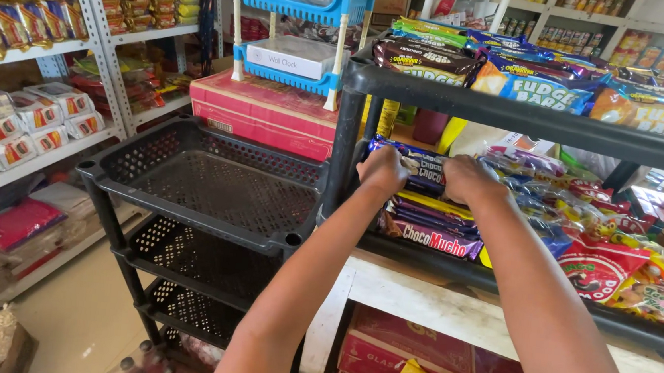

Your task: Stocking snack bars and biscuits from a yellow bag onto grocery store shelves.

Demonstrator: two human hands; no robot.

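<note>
shop shelving crowds every side, packed with snack bags. left hand (384, 169) and right hand (467, 179) both curl closed on a dark purple chocolate snack pack (423, 170), atop a stack of like packs (433, 223) on the black plastic rack's (405, 85) middle tier. the stack looks loose; a tug could likely slide lower packs off the front edge. red and yellow candy bags (601, 262) lean close right, easily dragged. an open black rack (204, 179) stands left.
</note>
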